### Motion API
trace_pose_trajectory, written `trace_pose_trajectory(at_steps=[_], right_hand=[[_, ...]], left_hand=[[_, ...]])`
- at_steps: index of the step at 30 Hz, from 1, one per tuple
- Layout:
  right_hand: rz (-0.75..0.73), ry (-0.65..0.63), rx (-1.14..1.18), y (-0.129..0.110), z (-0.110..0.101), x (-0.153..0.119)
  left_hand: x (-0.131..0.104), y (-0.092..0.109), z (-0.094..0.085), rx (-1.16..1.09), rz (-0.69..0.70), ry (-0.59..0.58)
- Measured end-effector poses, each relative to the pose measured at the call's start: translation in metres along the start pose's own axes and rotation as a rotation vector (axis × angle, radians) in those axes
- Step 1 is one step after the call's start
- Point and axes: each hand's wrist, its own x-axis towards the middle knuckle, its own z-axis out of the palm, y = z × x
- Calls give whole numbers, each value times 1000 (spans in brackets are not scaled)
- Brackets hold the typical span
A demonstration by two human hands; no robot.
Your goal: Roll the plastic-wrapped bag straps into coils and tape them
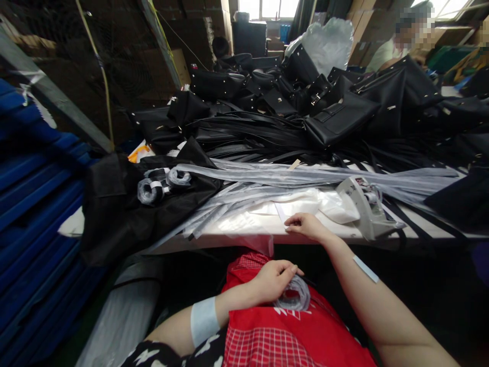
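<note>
My left hand (pixel 273 283) is closed round a strap coil (pixel 297 295) in clear plastic, held low against my red apron (pixel 260 326). At the table's front edge, my right hand (pixel 307 226) has its thumb and fingertips together at the end of a narrow white strip (pixel 281 213). Two similar coils, the nearer one (pixel 148 191) and the farther one (pixel 179 177), each with a white band, lie on a black bag (pixel 114 204) to the left. Long plastic-sleeved straps (pixel 260 176) stretch across the table behind my right hand.
A grey tape dispenser (pixel 361 206) stands right of my right hand, near the table edge (pixel 237 235). Behind is a heap of black bags (pixel 344 120) and loose black straps (pixel 252 132). Blue stacked panels (pixel 38 204) rise at left. A person (pixel 389 51) is at the back right.
</note>
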Motion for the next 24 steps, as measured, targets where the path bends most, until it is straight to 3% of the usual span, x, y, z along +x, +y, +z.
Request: trace_pose_trajectory(at_steps=[24], right_hand=[[36,-66,16,-1,-4,6]], left_hand=[[1,-4,-1,-25,-26,-10]])
